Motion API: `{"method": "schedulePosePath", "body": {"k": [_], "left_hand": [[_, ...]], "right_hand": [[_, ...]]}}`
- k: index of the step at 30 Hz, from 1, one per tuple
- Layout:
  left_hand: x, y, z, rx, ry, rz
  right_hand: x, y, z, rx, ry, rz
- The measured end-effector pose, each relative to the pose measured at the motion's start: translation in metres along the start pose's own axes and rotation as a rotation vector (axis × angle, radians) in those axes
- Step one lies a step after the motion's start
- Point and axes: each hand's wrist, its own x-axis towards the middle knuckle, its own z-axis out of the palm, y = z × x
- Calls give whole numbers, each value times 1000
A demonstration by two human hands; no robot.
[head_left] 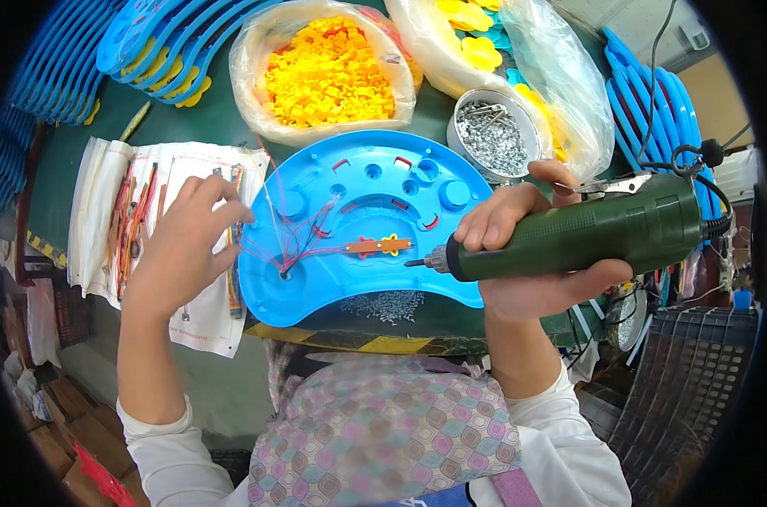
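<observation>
A blue curved plastic shell (pixel 307 291) lies on the table, its inside facing up. Thin pink and red wires (pixel 299 241) fan across its left half. They lead to a narrow brown circuit board (pixel 367 247) with red and yellow flower-shaped pieces under it. My left hand (pixel 185 241) is at the shell's left rim, fingers and thumb apart, with no object visible between them. Gripped in my right hand (pixel 519 224) is a dark green electric screwdriver (pixel 582 230). It is held sideways above the shell's right end, its bit pointing left toward the circuit board.
Wire bundles (pixel 134 215) lie on white sheets at left. Behind the shell stand a bag of yellow parts (pixel 329 80), a metal bowl of screws (pixel 495 127) and a bag of flower-shaped pieces (pixel 561 68). Loose screws (pixel 388 306) lie near the striped table edge (pixel 383 344). Blue shells (pixel 54 63) are stacked behind.
</observation>
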Motion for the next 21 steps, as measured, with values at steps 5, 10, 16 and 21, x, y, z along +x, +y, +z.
{"method": "schedulePosePath", "body": {"k": [5,10,16,21], "left_hand": [[-7,-14,5,66,8,125],[33,51,-15,-160,-34,89],[101,96,40,-330,-127,272],[140,97,100,-583,-108,231]], "right_hand": [[-4,-14,-1,-93,87,31],[-9,-18,-7,-88,143,39],[-19,-27,-16,-108,181,69],[-24,-39,-30,-121,222,50]]}}
